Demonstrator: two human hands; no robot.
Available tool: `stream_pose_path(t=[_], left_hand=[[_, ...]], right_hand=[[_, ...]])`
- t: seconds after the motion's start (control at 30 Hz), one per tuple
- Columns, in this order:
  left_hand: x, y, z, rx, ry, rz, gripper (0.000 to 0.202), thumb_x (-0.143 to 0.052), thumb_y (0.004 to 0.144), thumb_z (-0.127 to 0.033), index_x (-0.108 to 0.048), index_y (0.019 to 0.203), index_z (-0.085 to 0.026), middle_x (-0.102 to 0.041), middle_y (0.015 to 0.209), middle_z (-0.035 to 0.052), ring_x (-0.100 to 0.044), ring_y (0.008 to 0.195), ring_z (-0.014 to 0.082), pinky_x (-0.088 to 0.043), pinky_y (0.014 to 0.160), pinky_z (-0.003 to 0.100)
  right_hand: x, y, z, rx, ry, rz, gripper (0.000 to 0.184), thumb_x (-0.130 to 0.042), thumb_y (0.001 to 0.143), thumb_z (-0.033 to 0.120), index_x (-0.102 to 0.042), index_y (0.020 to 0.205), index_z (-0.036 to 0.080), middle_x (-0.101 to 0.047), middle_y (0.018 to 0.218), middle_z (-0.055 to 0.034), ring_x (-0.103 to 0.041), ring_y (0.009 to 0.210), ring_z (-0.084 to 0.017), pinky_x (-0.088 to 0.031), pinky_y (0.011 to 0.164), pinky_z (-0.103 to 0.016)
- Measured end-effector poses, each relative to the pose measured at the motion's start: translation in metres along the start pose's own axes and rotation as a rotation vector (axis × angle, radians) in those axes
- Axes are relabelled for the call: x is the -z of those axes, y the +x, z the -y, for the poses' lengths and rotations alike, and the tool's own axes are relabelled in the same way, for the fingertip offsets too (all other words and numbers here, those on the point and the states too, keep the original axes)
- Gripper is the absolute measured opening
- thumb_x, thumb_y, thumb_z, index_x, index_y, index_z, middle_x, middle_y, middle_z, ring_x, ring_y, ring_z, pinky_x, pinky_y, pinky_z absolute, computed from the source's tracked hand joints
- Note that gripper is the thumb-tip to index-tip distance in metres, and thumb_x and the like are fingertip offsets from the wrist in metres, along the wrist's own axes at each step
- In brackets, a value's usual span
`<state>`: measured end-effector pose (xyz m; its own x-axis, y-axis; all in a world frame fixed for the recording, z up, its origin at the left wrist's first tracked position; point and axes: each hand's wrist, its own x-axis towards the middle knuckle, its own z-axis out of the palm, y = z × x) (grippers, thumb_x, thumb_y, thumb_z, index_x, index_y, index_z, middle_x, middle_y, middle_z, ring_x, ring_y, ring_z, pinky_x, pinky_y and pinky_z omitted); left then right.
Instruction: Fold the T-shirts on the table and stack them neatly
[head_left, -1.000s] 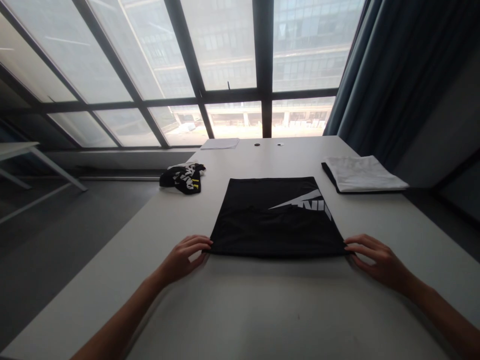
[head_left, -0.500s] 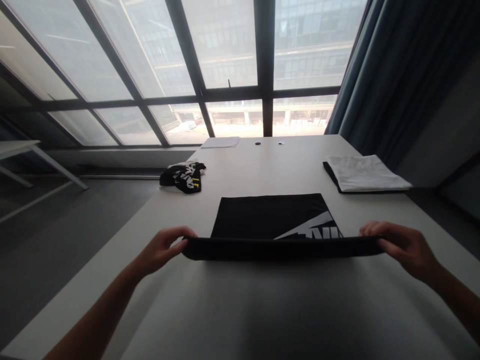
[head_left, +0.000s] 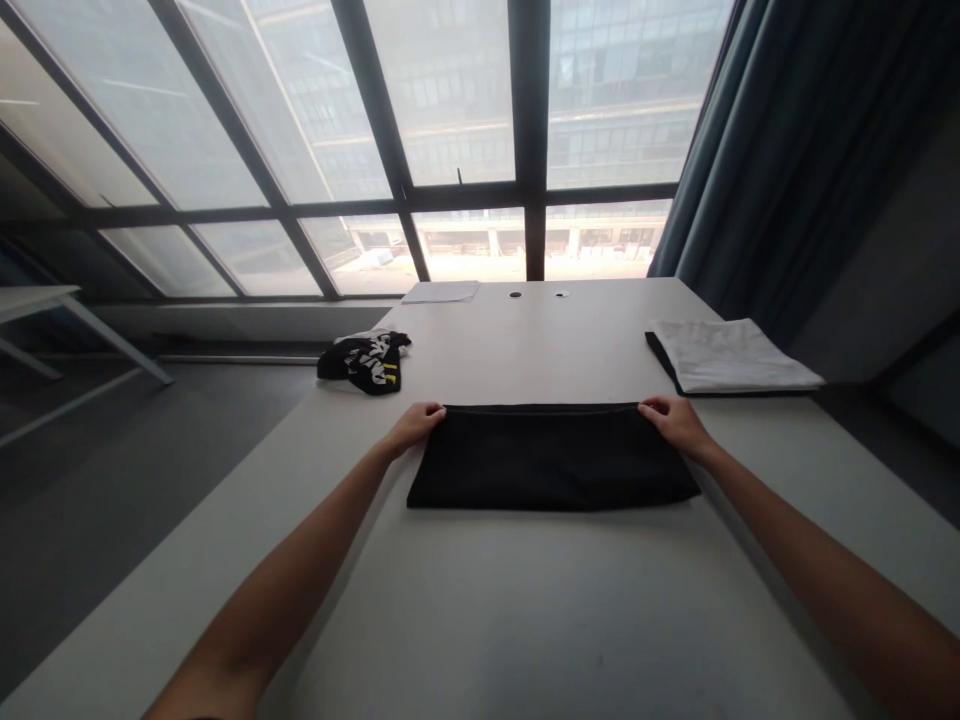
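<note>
A black cloth garment, folded into a wide rectangle, lies flat on the white table in front of me. Its far left corner is pinched between the thumb and fingers of my left hand. At the far right corner, my right hand grips the same far edge. The light print seen on the cloth earlier is covered by the upper layer. Whether it is a shirt or another piece of clothing cannot be made out.
A crumpled black garment with white and yellow print lies at the table's left edge. On the right rests a folded white cloth over a black one. Papers lie at the far end, near two round cable holes. A dark curtain hangs at right.
Both hands have moved away from me and closer together, carrying the near edge of the black garment over onto its far edge. The print is now covered.
</note>
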<state>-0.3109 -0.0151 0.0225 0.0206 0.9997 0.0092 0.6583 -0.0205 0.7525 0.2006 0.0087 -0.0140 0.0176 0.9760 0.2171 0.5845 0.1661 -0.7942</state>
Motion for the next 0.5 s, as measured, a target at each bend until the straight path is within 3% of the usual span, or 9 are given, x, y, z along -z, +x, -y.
stream_pose_path(t=[0.23, 0.5], left_hand=[[0.013, 0.012, 0.001, -0.05, 0.199, -0.029, 0.05, -0.049, 0.081, -0.057, -0.074, 0.093, -0.015, -0.075, 0.089, 0.0048, -0.065, 0.087, 0.0234, -0.049, 0.078, 0.03], [-0.006, 0.044, 0.013, 0.072, 0.437, -0.048, 0.034, -0.051, 0.083, -0.037, -0.076, 0.082, -0.015, -0.076, 0.084, 0.0078, -0.068, 0.083, 0.023, -0.048, 0.075, 0.028]], right_hand=[[0.008, 0.01, -0.006, 0.056, -0.06, -0.071, 0.041, -0.061, 0.08, 0.049, -0.075, 0.092, 0.012, -0.072, 0.073, -0.0075, -0.063, 0.066, -0.02, -0.047, 0.063, -0.03], [-0.015, 0.031, -0.019, -0.039, -0.242, -0.049, 0.026, -0.061, 0.08, 0.033, -0.075, 0.086, 0.012, -0.072, 0.074, -0.0087, -0.065, 0.069, -0.02, -0.046, 0.068, -0.03]])
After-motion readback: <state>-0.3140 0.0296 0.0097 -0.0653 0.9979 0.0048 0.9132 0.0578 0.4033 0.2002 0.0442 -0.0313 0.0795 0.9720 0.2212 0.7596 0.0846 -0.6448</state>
